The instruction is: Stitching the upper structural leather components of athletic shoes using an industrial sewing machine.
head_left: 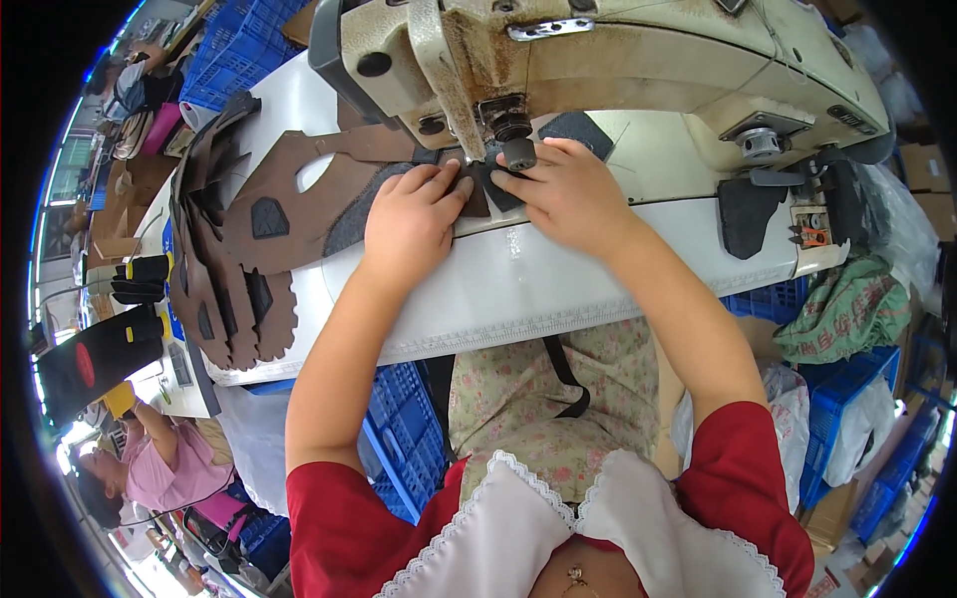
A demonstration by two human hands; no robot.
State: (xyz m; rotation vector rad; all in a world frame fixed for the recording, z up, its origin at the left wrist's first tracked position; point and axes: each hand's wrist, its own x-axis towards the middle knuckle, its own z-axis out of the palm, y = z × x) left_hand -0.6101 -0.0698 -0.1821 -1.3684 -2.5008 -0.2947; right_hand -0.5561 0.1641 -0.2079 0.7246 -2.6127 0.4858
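My left hand (414,214) presses with bent fingers on a brown leather-like piece (299,189), just left of the sewing machine's needle area. That piece has an oval cutout and a dark grey patch, and extends left across the table. My right hand (573,194) is right of the presser foot, thumb and fingers closed on a small dark grey piece (500,189). The needle tip is hidden among the fingers and the foot. The cream sewing machine (638,60) arches over both hands. Behind my right hand lies another dark grey piece (578,130).
Several brown pieces hang in a stack (204,249) at the table's left end. The white table (518,269) has a ruler strip along its front edge. A black cut piece (748,214) and orange-handled snips (812,234) lie right. Blue crates (404,429) stand below. A co-worker (174,458) sits left.
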